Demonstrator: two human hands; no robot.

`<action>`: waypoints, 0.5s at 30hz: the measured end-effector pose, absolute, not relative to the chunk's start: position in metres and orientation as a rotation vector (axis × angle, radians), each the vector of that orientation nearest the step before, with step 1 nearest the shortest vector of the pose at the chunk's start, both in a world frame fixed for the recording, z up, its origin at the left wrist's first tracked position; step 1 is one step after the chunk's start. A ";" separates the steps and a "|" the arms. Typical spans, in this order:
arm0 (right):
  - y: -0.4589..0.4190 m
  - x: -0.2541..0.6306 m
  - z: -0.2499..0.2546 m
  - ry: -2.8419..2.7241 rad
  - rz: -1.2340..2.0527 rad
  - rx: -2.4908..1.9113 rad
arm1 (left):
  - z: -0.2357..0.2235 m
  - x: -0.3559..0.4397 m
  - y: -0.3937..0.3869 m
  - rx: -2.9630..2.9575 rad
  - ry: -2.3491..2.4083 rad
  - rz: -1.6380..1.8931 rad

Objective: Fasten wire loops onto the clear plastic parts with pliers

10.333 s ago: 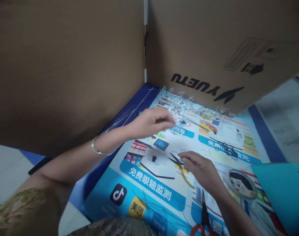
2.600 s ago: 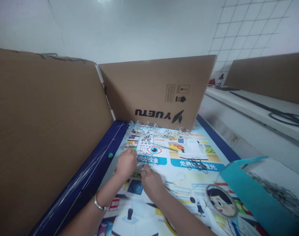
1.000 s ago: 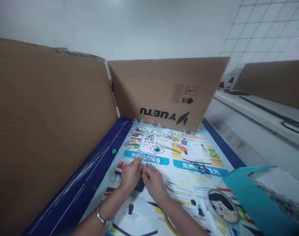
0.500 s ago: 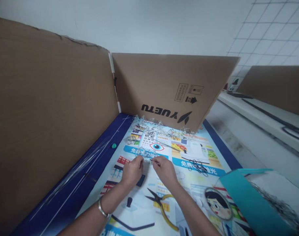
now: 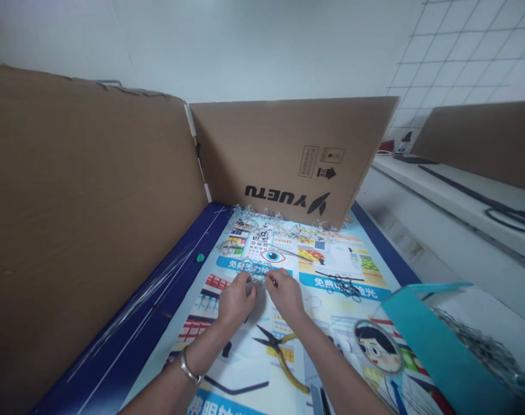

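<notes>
**Hands close in over clear-bead piece**

Head cam: hands have drawn nearer each other vs half a sec ago. Left hand & right hand pinch a small clear bead cluster just above the poster mat. Looks mid-assembly; next needs fine fingertip work. Pliers lie near the wrists, loose beads by the cardboard screen, teal box at right.

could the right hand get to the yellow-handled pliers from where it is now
Probably yes. The right hand is up by the left hand on a small clear piece, and the pliers lie open on the poster just below its wrist, with nothing lying between them.
</notes>
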State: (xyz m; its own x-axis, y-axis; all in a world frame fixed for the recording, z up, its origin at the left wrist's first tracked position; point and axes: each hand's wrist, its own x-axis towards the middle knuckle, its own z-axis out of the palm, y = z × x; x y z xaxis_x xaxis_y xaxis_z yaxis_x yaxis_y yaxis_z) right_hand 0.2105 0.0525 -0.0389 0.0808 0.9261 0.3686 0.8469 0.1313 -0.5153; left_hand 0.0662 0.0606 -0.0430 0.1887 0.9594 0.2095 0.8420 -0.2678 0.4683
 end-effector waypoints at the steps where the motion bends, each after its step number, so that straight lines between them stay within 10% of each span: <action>1: 0.051 0.210 -0.039 -1.789 0.135 -1.714 | -0.043 0.067 0.060 2.209 1.721 0.699; 15: 0.049 0.201 -0.024 -2.170 -0.148 -1.790 | -0.050 0.072 0.061 2.105 1.689 0.741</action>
State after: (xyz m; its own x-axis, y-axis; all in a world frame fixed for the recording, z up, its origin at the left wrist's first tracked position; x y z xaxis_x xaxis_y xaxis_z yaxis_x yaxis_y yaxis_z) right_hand 0.2011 0.0489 -0.0243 -0.1612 0.9366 0.3112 0.9702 0.2081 -0.1238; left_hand 0.0715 0.0610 -0.0504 0.1564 0.9704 0.1838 0.7923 -0.2343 0.5633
